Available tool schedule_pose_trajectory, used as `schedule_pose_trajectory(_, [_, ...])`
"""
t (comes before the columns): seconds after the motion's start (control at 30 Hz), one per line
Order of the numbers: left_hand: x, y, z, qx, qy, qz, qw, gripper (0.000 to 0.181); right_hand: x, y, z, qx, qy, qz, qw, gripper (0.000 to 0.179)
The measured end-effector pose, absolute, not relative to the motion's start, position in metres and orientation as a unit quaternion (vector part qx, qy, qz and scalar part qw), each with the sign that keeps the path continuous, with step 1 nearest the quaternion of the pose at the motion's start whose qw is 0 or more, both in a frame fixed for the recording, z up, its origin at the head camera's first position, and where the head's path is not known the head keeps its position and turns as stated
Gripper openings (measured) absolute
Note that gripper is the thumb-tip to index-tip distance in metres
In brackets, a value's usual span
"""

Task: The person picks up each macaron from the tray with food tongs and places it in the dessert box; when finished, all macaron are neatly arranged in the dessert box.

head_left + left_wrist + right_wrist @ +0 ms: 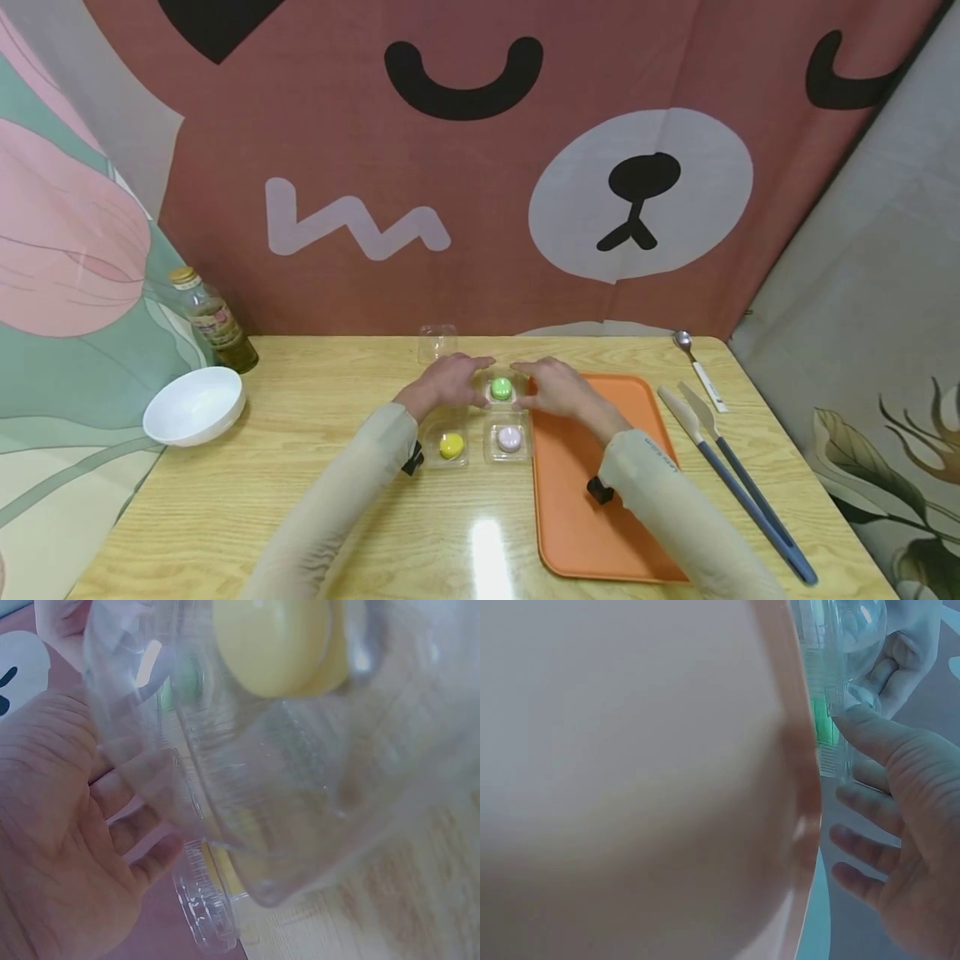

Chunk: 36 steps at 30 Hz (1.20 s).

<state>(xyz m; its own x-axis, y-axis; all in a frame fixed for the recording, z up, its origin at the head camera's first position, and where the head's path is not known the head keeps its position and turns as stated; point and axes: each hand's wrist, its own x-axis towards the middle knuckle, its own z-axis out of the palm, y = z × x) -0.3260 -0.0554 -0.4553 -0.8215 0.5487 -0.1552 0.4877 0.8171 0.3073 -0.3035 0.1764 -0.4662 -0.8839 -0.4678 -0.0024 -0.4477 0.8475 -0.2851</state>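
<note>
A green macaron (501,388) sits in a small clear plastic box between the two hands. My left hand (450,382) is at the left side of that box, thumb in front and index finger behind. The right hand (561,388) mirrors it on the right; in the right wrist view its thumb (870,731) touches the clear plastic, with the other fingers loosely extended. Nearer me stand clear boxes with a yellow macaron (452,446) and a lavender macaron (509,439). The yellow macaron (274,645) fills the top of the left wrist view, its plastic partly covering the left fingers.
Behind the left hand is another clear plastic container (437,342). An orange tray (600,517) lies under the right forearm. Two blue-handled utensils (738,479) and a spoon (701,371) are farther right. A white bowl (195,407) and a bottle (219,327) stand at the left.
</note>
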Motion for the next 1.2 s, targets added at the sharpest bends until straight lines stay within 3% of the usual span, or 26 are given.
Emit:
schedule_pose_trajectory(0.5, [-0.329,-0.055,-0.451,0.274,0.945,0.109,0.139,0.08,-0.304,0.171,-0.462,-0.23,0.961,-0.147,0.051,0.072])
schedule_pose_trajectory(1.2, [-0.326,-0.053,-0.45,0.277,0.947,0.101,0.13,0.081,-0.304,0.167,-0.455,-0.221,0.962,-0.141,0.073,0.071])
